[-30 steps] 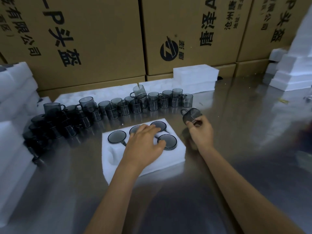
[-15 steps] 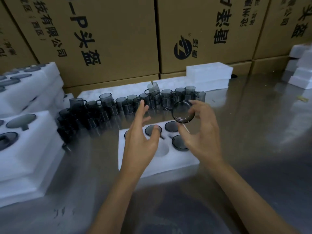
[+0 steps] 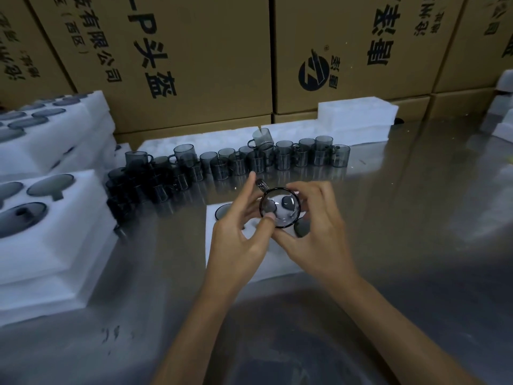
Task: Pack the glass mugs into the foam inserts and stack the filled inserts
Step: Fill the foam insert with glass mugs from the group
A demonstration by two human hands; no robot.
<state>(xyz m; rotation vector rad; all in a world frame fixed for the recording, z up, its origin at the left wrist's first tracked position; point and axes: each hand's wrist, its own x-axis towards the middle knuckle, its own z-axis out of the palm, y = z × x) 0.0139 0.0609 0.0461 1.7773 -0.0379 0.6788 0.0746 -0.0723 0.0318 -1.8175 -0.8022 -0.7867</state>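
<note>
A smoky grey glass mug [image 3: 279, 207] is held in the air above the white foam insert [image 3: 222, 247], its open mouth turned toward me. My left hand [image 3: 241, 240] grips its left rim with thumb and fingers. My right hand [image 3: 319, 234] cups it from the right and below. The insert lies on the steel table and holds mugs sunk in its holes, one showing at its far left corner [image 3: 223, 212]; the hands hide most of it. A long row of loose mugs [image 3: 249, 161] stands behind the insert.
Stacks of filled foam inserts [image 3: 47, 218] stand at the left. Empty foam blocks [image 3: 358, 118] lie at the back and far right [image 3: 502, 118]. Cardboard boxes [image 3: 194, 65] wall off the back. The steel table [image 3: 416, 218] stretches to the right.
My right hand lifted a mug off the table and carried it over the insert. My left hand rose from the insert and took hold of the mug's rim. The view shifted left.
</note>
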